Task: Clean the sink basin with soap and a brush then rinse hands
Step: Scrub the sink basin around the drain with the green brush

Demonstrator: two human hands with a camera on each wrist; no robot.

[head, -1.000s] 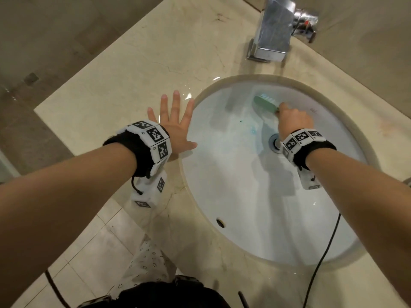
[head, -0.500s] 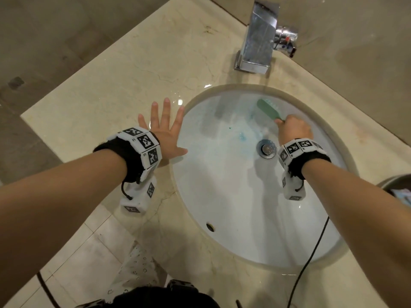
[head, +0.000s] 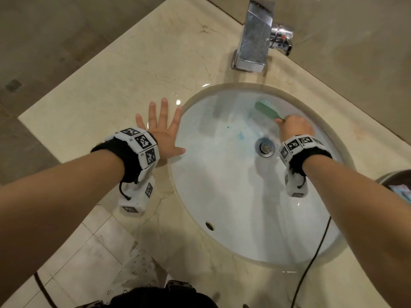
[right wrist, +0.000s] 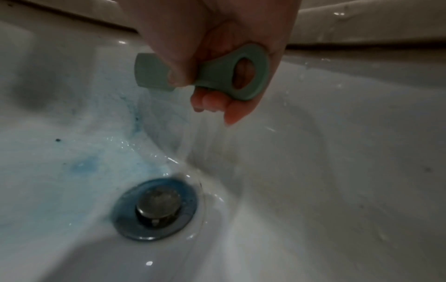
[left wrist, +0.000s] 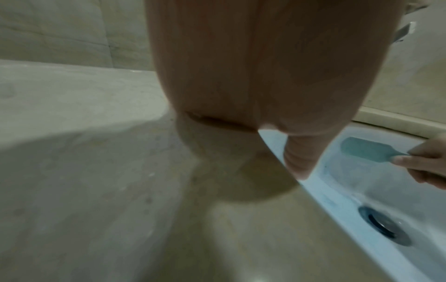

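The white oval sink basin [head: 233,207] is sunk into a beige marble counter. My right hand [head: 293,128] grips the handle of a green brush [head: 265,110], whose head lies against the far wall of the basin below the tap. Close up, the brush handle [right wrist: 224,76] with its hanging loop sits in my curled fingers. Blue soap smears [head: 241,135] spread left of the metal drain [head: 265,147]. My left hand [head: 162,132] lies flat with spread fingers on the counter at the basin's left rim, thumb over the edge. The brush [left wrist: 371,149] and drain [left wrist: 383,225] also show from my left wrist.
A square chrome tap [head: 255,36] with a side lever [head: 281,37] stands behind the basin. An overflow hole [head: 209,225] marks the near wall. A black cable [head: 311,263] crosses the near right rim. A dark round container [head: 398,183] sits at the right edge. The counter [head: 111,90] drops to floor tiles on the left.
My right hand has shifted the brush head across the basin's far wall, now angled further left of the hand. The left hand stays planted on the counter; my view has tilted slightly.
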